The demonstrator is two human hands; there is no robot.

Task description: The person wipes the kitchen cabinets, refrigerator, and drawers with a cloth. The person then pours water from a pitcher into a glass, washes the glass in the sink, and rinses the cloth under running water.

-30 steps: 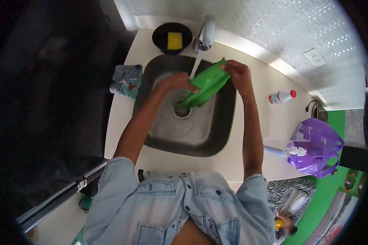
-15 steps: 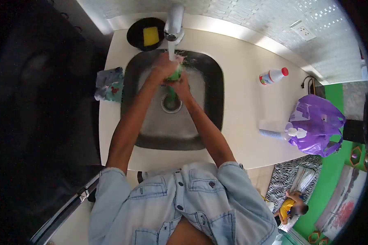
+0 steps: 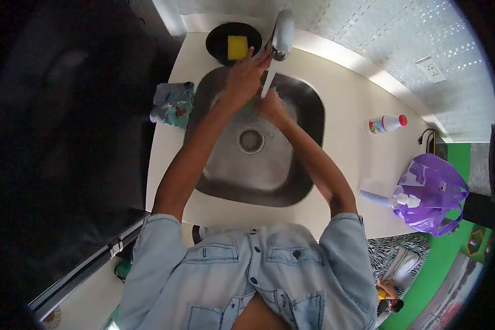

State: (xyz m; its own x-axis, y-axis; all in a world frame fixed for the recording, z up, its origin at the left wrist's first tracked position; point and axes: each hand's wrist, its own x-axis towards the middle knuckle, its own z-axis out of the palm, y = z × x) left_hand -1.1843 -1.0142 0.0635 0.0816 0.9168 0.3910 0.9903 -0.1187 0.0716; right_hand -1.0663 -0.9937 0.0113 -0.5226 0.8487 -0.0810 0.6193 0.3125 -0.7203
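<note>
The left hand (image 3: 245, 74) has just moved up to the tap (image 3: 283, 36) at one o'clock, fingers spread, contact unclear, leaving the right hand (image 3: 271, 104) by the running water (image 3: 269, 80). Only a bit of the green thing (image 3: 251, 104) shows, at twelve o'clock in the sink (image 3: 231, 179); I can't tell whether the right fingers grip it, but the waterside work now seems theirs.

Purp. bag (image 3: 435, 190), red-cap btl. (image 3: 388, 124), wall outlet (image 3: 432, 70)

Single head-worn camera: looks forward, steeply down over wearer's shirt (image 3: 209, 275) onto sink (image 3: 247, 179); close, wide.
</note>
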